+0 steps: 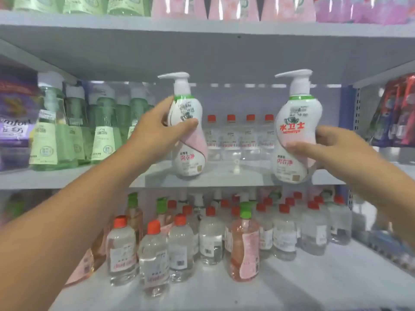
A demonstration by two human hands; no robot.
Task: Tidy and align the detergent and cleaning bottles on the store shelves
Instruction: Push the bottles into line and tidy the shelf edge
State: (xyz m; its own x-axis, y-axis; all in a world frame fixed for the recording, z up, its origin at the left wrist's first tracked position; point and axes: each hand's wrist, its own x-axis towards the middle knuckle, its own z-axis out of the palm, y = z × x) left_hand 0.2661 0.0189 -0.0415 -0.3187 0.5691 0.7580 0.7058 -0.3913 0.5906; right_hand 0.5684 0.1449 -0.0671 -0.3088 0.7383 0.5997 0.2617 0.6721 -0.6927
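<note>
Forearms reach up from 6 o'clock: my left hand (161, 126) grip clamps 1 pump bottle (189, 131) at 12, my right hand (323, 144) its twin (296, 131) at 2, above the middle shelf (224, 178). Set both down upright, labels forward, level.

top-shelf green bottles (83, 4) and pink pouches (235, 7): cropped by upper edge. purple pack (15, 113): cut at left edge, blurred. left pump bottle (189, 131) label: partly hidden behind left hand (161, 129). small print on clear bottles (238, 135): illegible.
</note>
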